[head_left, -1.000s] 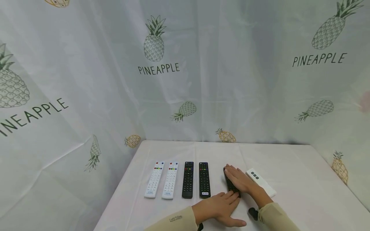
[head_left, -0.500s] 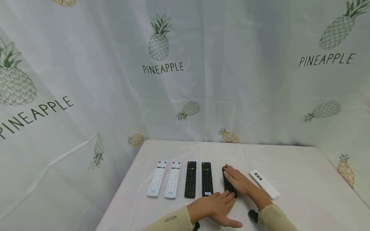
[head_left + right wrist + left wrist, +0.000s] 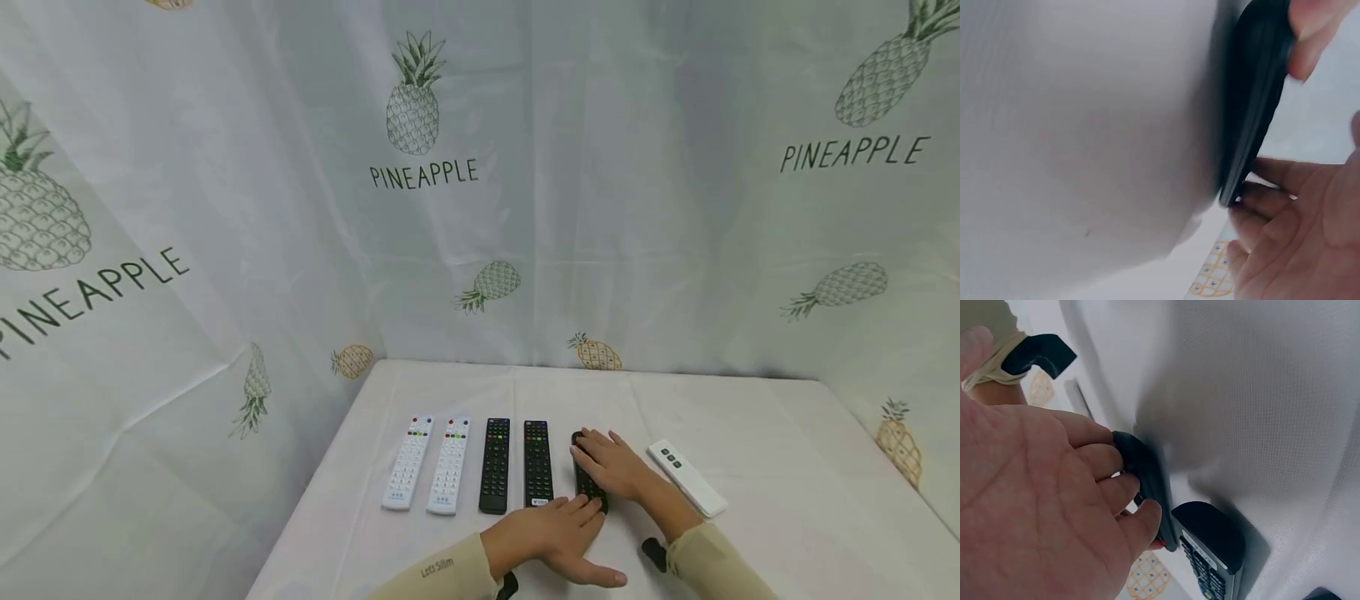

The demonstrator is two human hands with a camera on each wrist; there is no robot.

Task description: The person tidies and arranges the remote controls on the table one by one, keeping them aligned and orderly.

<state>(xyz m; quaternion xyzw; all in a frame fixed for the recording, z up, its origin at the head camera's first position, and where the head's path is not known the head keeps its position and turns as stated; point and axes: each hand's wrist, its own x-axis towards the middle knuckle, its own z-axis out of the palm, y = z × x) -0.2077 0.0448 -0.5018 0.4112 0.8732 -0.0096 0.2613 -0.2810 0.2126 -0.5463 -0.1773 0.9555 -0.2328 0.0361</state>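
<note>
A black remote control point(image 3: 583, 481) lies at the right end of a row on the white table, partly hidden under both hands. My right hand point(image 3: 618, 469) rests its extended fingers across the far part of it. With fingers spread and thumb out, my left hand point(image 3: 555, 540) touches its near end. In the left wrist view, the left fingertips meet the edge of the black remote point(image 3: 1146, 472). The right wrist view shows the same remote point(image 3: 1254, 94) from the side, flat on the cloth, with the right hand point(image 3: 1300, 234) at its far end.
Left of the held remote lie two more black remotes point(image 3: 537, 462) point(image 3: 495, 467) and two white ones point(image 3: 448, 468) point(image 3: 408, 464), roughly parallel. A slanted white remote point(image 3: 686, 477) with a few dark buttons lies to the right. A pineapple-print curtain point(image 3: 600, 208) hangs behind the table.
Both hands and the black remote beneath them have shifted slightly left, closer to the row. The other remotes stay put. The head view also turned a little early on.
</note>
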